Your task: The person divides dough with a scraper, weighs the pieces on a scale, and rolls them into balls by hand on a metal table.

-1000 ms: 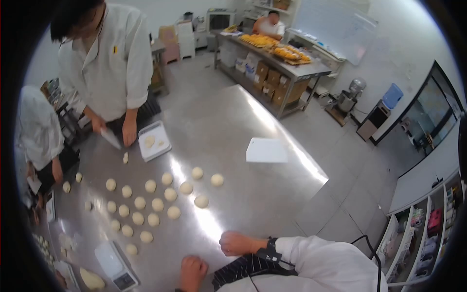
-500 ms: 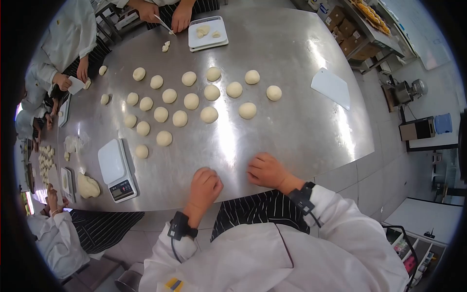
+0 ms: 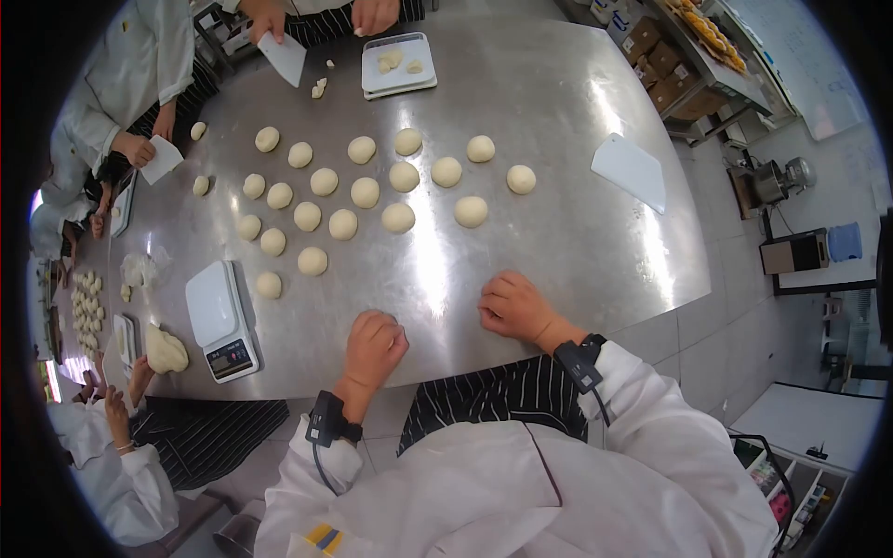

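Both my hands rest low over the steel table [image 3: 558, 242] near its front edge, apart from each other. My left hand [image 3: 375, 344] has its fingers curled inward. My right hand [image 3: 514, 305], a little farther forward, is curled the same way with its knuckles up. Whatever lies under either palm, if anything, is hidden. Ahead of them several round dough balls are spread over the metal; one dough ball [image 3: 269, 285] sits left of my left hand, and another dough ball [image 3: 471, 211] is beyond my right hand.
A digital scale [image 3: 212, 302] stands at left, beside a larger dough lump [image 3: 166, 352]. A white scraper [image 3: 630, 172] lies at right. Across the table, a co-worker's hand holds a scraper [image 3: 285, 59] near a second scale [image 3: 374, 82]. Other co-workers stand along the left side.
My left hand has shifted slightly left and forward; my right hand has moved slightly forward. Both stay curled. The far co-worker's scraper has turned broadside, and a left co-worker's hand now touches the dough lump.
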Motion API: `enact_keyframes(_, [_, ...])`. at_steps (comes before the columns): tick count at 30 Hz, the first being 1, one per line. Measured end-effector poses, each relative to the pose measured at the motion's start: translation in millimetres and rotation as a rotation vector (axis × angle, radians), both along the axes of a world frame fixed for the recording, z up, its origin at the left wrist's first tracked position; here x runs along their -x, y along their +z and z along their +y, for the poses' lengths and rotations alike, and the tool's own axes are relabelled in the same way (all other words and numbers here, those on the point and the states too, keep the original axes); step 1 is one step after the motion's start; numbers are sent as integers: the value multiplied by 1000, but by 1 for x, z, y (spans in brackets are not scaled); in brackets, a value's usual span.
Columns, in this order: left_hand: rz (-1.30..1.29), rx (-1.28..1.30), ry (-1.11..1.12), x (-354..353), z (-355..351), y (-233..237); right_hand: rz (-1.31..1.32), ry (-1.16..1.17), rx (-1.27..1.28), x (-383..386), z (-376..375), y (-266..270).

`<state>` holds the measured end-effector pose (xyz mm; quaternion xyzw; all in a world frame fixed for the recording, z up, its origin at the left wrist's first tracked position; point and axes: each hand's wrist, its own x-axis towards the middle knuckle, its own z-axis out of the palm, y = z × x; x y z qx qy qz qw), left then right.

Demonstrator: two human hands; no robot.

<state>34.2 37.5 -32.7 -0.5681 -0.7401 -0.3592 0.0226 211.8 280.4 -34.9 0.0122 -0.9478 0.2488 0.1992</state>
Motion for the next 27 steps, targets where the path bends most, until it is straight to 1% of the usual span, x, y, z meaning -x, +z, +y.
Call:
enact_keyframes(1, [-7,9,-30,1,2,5,1,-3,0,1,3,4])
enact_keyframes(2, [-11,15,-34,0,-1,11,-26,15,80,-2,5,9])
enact_keyframes(3, [-83,41,-18,0,-5,18,-54,35,159,-8,7,14])
enact_keyframes(4, [-156,67,2,-2,-7,30,-62,36,163,-14,8,25])
enact_keyframes(5, [-164,71,3,-3,-15,38,-122,-29,258,-21,9,39])
enact_keyframes(6, [-178,172,49,-1,-25,45,-180,-97,353,-28,13,46])
enact_keyframes(7, [-189,272,94,1,-31,51,-181,-99,356,-36,19,47])
enact_keyframes(8, [-188,275,95,3,-32,58,-214,-105,335,-43,25,48])
enact_keyframes(10, [-307,449,159,5,-36,70,-240,-96,326,-40,21,50])
enact_keyframes(11, [-300,453,169,3,-36,72,-329,-136,260,-36,15,60])
enact_keyframes(12, [-285,521,164,-2,-29,74,-413,-181,185,-32,10,66])
enact_keyframes(13, [-267,578,155,-2,-19,73,-400,-183,174,-27,6,66])
enact_keyframes(14, [-255,559,148,-2,-13,70,-498,-193,116,-22,-3,65])
enact_keyframes(15, [-272,608,158,-6,-8,65,-596,-209,57,-18,-9,63])
enact_keyframes(16, [-290,659,167,-9,-4,61,-581,-226,92,-15,-13,61])
enact_keyframes(18, [-286,669,171,-9,1,60,-589,-256,107,-15,-12,52])
enact_keyframes(20, [-277,691,183,-4,7,67,-627,-270,195,-10,-8,60])
enact_keyframes(21, [-303,697,168,-1,9,72,-615,-278,195,-7,-2,64])
enact_keyframes(23, [-325,702,148,7,25,92,-537,-276,409,0,10,79])
enact_keyframes(24, [-322,615,114,15,39,105,-533,-280,408,6,21,89])
enact_keyframes(25, [-317,526,80,24,58,119,-439,-302,431,16,37,102])
enact_keyframes(26, [-265,448,42,34,81,132,-345,-322,453,28,55,110])
enact_keyframes(27, [-214,373,4,46,109,142,-340,-322,452,41,75,112])
